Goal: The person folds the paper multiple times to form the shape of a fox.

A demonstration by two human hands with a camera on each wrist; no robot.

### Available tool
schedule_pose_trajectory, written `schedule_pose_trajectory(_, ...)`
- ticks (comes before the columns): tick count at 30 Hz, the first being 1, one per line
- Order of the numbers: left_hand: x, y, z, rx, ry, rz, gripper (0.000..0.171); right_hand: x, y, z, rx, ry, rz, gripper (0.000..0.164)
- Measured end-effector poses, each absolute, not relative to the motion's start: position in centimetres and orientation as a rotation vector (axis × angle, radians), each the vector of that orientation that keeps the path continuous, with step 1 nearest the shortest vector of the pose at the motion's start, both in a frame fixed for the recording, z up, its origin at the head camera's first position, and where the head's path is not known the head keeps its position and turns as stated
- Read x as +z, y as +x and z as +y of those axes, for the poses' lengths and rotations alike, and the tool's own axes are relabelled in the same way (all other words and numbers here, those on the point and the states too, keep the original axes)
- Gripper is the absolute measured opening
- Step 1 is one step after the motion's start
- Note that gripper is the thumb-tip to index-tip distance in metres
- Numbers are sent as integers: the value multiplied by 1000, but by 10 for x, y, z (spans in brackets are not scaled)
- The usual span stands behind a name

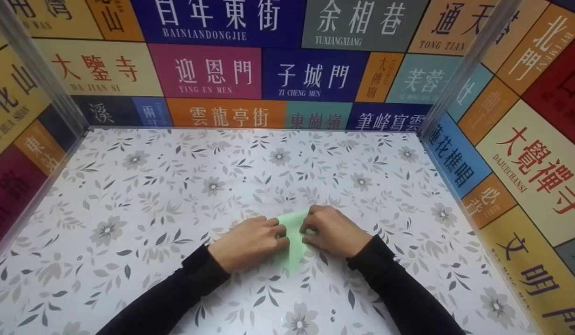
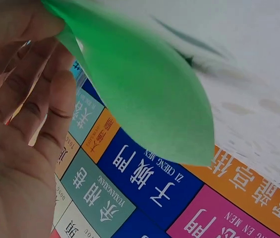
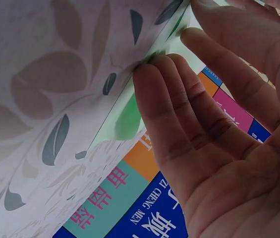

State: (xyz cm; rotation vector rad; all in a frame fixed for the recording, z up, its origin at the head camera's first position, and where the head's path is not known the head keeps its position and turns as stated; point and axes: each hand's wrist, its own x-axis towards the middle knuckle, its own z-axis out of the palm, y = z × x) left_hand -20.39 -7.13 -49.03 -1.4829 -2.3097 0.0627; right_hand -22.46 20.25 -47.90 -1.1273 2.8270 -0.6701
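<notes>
A thin light-green sheet of paper is between both hands, close over the flowered tabletop. My left hand pinches its left side between thumb and curled fingers. Seen from the left wrist, the paper bends up in a curve away from the thumb, and the other fingers stand off it. At the right side, my right hand pinches the paper's edge. The right wrist view has the thumb and index finger at the paper, while the remaining fingertips rest low against it near the table surface.
The tabletop has a white cover printed with grey flowers and leaves. Upright panels with coloured blocks and Chinese lettering close in the back, the left and the right. Clear strips run along the corners.
</notes>
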Motion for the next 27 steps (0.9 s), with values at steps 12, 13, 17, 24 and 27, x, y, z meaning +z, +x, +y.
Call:
schedule_pose_trajectory(12, -498, -205, -73, -84, -1470, -2317, 11, -480, -226, 203, -720, -1100, 2810, 15)
schedule_pose_trajectory(13, -498, -205, -74, -91, -1468, -2326, 12, -479, -226, 203, -726, -1098, 2809, 15)
schedule_pose_trajectory(17, -497, -205, -76, -109, -1456, -2365, 13, -479, -227, 203, -728, -1108, 2816, 18)
schedule_pose_trajectory(24, -494, -200, -80, -155, -1465, -2410, 13, -478, -226, 203, -723, -1082, 2825, 21)
schedule_pose_trajectory(27, -493, -199, -80, -169, -1479, -2422, 12, -477, -225, 202, -721, -1064, 2832, 22)
